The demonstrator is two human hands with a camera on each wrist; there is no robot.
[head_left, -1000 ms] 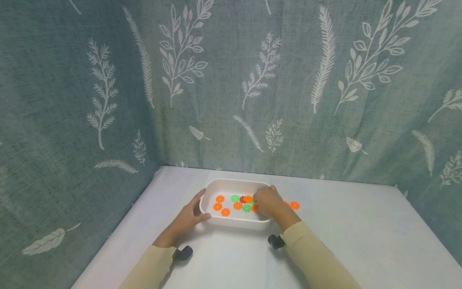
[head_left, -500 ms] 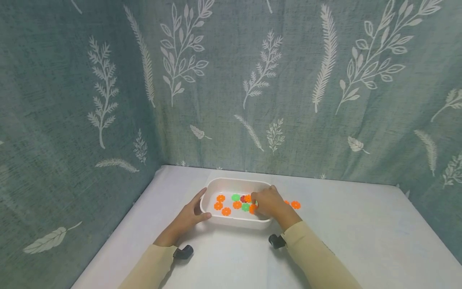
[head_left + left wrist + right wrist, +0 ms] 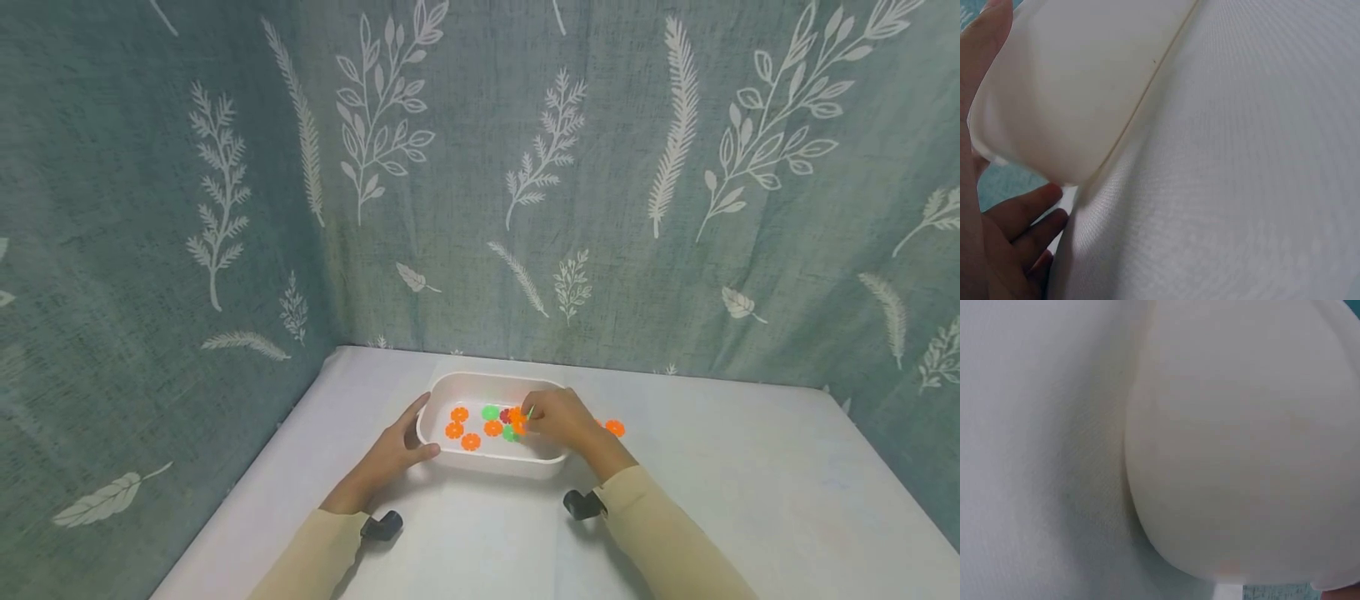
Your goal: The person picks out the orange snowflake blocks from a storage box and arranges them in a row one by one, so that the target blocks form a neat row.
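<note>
A white plastic tub (image 3: 491,463) stands on the table with several flower-shaped plastic discs inside: orange (image 3: 470,442), green (image 3: 491,412) and dark red (image 3: 506,416). My left hand (image 3: 390,446) holds the tub's left end, thumb at the near side, fingers around the far side. In the left wrist view, fingers (image 3: 1029,228) lie against the tub wall (image 3: 1085,94). Inside the right end, my right hand (image 3: 558,417) pinches flower discs; an orange one (image 3: 520,426) and a green edge show at its fingertips. The tub's outer wall (image 3: 1241,444) fills much of the right wrist view, hiding the pinch.
Just beyond the tub's right end, orange discs (image 3: 615,427) lie on the white table cover (image 3: 750,483), partly behind the right wrist. A green leaf-patterned curtain (image 3: 465,275) hangs along the back and left sides.
My right hand has shifted slightly left and lifted a little, and the orange disc at its fingertips has moved left with it. The left hand keeps its hold on the tub.
</note>
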